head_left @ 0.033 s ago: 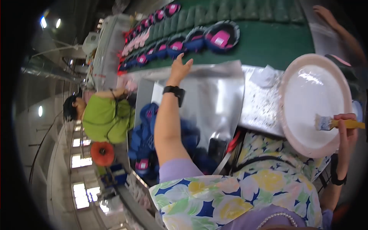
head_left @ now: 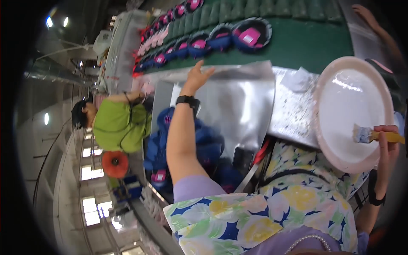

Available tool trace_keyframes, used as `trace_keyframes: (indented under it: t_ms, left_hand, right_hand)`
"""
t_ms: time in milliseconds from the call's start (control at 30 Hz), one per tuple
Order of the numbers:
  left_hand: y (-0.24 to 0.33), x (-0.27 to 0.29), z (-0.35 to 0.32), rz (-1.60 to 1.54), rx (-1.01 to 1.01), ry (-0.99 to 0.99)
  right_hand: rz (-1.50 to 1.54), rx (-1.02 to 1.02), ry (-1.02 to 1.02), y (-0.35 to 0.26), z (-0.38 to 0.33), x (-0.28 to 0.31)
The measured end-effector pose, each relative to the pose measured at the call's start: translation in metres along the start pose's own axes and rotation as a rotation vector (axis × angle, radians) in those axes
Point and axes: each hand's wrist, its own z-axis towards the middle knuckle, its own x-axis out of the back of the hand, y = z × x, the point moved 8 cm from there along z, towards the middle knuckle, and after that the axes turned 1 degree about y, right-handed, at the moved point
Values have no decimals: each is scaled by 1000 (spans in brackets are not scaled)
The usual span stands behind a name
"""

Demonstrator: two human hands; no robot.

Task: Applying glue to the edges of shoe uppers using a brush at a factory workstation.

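Note:
My left hand reaches out with its fingers apart and nothing in it. It hangs by the near edge of a green conveyor belt, close to a row of blue pieces with pink insides and white labels, which look like shoe uppers. I cannot tell whether it touches one. In my right hand is a flat paintbrush with a yellow handle. Its whitish bristles point left over the white inside of a pale pink oval basin.
More blue pieces lie heaped below my left arm, beside a shiny metal sheet. Crumpled white material lies left of the basin. A co-worker in green is at the left; another person's hand shows far right. An orange round stool stands behind.
The surroundings have shifted slightly to the right in the view. My left hand stays outstretched with its fingers apart, and my right hand keeps hold of the paintbrush over the basin.

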Motion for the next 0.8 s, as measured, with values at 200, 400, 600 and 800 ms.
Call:
trace_keyframes:
  t_ms: [200, 400, 600, 800]
  left_hand:
    - [-31, -25, -197, 243, -7, -577]
    - [55, -40, -186, 310, -350, -214]
    - [150, 20, -83, -324, -497, 34]
    - [131, -25, -35, -223, -378, 373]
  right_hand:
    - [-48, 50, -34, 14, 0, 8]
    - [99, 107, 3, 25, -3, 0]
    - [40, 60, 9, 21, -9, 5]
    - [-50, 77, 112, -1, -30, 4]
